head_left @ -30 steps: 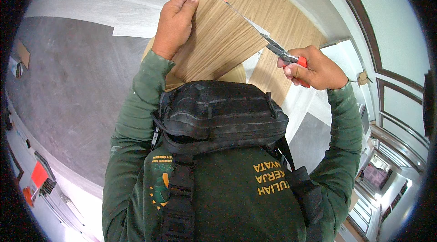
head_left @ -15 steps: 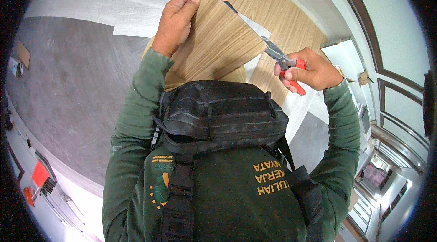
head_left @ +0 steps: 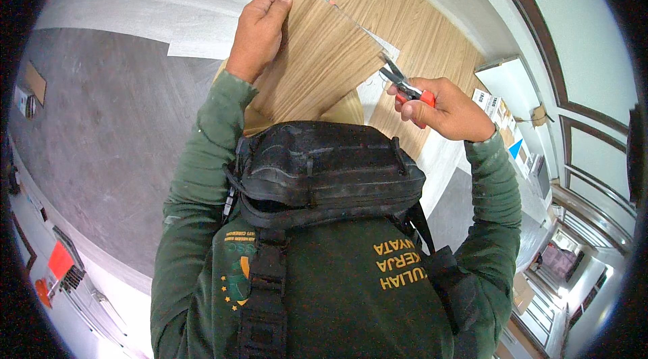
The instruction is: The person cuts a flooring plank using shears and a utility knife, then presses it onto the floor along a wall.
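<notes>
My left hand (head_left: pixel 258 33) presses flat on a wood-grain plank piece (head_left: pixel 317 69) that I hold up in front of my chest. My right hand (head_left: pixel 442 111) grips red-handled snips (head_left: pixel 403 84) whose dark blades meet the right edge of the plank. A black chest pack (head_left: pixel 324 173) over my green top hides the plank's lower end.
Wood-look flooring (head_left: pixel 412 28) is laid ahead and to the right, next to grey bare floor (head_left: pixel 108 123) on the left. A pale strip (head_left: pixel 155 5) runs along the far side. Boxes (head_left: pixel 503 113) lie near the wall at right. Red items (head_left: pixel 59 261) sit at lower left.
My right hand with the snips has drawn back down along the plank's right edge toward me. My left hand has kept its hold on the plank.
</notes>
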Demonstrator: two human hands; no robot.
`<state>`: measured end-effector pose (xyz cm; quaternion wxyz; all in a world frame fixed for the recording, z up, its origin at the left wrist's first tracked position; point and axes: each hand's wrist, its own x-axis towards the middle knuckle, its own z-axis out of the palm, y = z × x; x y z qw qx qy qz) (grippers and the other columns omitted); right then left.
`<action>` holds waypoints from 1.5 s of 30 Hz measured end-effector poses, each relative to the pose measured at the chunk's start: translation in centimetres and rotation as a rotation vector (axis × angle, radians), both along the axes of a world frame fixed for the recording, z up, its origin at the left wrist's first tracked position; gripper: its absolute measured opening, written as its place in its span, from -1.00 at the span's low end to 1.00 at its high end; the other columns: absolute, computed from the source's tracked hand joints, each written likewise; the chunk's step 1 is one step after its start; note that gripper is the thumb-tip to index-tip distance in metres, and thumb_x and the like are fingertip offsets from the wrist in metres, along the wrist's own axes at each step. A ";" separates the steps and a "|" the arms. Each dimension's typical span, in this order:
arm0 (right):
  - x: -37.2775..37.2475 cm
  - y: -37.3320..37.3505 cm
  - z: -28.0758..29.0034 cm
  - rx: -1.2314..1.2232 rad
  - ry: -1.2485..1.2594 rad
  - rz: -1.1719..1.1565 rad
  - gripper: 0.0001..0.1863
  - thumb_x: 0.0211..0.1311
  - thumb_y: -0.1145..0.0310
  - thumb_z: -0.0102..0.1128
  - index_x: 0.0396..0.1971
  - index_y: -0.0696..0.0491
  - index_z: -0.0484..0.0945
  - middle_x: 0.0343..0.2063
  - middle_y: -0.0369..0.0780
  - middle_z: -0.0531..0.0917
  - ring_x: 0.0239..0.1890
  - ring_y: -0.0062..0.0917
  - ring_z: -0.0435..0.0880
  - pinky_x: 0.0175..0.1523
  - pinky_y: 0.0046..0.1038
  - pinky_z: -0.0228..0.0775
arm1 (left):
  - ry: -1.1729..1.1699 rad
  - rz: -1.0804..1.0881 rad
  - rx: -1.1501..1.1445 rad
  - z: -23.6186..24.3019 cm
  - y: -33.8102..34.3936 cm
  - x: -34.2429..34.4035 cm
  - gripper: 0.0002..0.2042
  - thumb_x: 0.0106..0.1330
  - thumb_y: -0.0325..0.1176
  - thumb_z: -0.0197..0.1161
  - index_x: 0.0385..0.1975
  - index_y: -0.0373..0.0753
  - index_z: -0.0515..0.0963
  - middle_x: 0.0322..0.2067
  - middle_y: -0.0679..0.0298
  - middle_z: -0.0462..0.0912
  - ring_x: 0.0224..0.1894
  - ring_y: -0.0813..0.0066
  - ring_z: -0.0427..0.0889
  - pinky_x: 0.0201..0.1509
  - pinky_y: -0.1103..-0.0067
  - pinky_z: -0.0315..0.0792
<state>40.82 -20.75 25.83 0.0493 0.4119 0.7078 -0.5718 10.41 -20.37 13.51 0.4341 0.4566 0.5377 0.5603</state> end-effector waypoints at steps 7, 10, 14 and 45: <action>0.1 -0.4 0.2 0.036 -0.005 -0.124 -0.60 0.34 0.21 0.17 0.00 0.22 0.54 -0.39 -0.26 0.61 -0.36 -0.63 0.52 -0.22 -0.51 0.42 | 0.006 -0.012 -0.017 -0.5 0.3 -0.4 -0.60 0.45 -0.15 0.07 -0.05 -0.43 0.55 -0.31 0.18 0.66 -0.22 0.46 0.55 -0.06 0.53 0.42; -0.1 -0.2 0.2 0.138 -0.009 -0.070 -0.60 0.33 0.20 0.16 -0.02 0.23 0.55 -0.36 -0.16 0.65 -0.27 -0.53 0.56 -0.08 -0.42 0.41 | 0.060 0.017 0.024 -0.7 0.3 -0.2 -0.59 0.44 -0.14 0.08 -0.04 -0.44 0.55 -0.29 0.13 0.67 -0.20 0.41 0.57 -0.04 0.52 0.42; 0.0 -0.2 0.3 0.117 -0.016 -0.071 -0.60 0.33 0.20 0.17 -0.02 0.22 0.55 -0.31 -0.10 0.68 -0.24 -0.50 0.59 -0.05 -0.42 0.42 | 0.060 0.004 0.012 -0.3 0.4 0.0 -0.59 0.44 -0.14 0.09 -0.06 -0.45 0.54 -0.30 0.09 0.67 -0.20 0.38 0.58 -0.03 0.51 0.42; -5.1 -3.0 -3.5 0.087 0.676 -0.587 -0.61 0.33 0.31 0.18 0.05 0.22 0.46 -0.19 -0.21 0.58 -0.21 -0.52 0.59 -0.11 -0.44 0.48 | 0.307 -0.054 0.028 7.0 0.8 -1.1 -0.71 0.38 -0.25 0.11 -0.24 -0.40 0.61 -0.62 0.32 0.51 -0.53 0.56 0.45 -0.40 0.53 0.38</action>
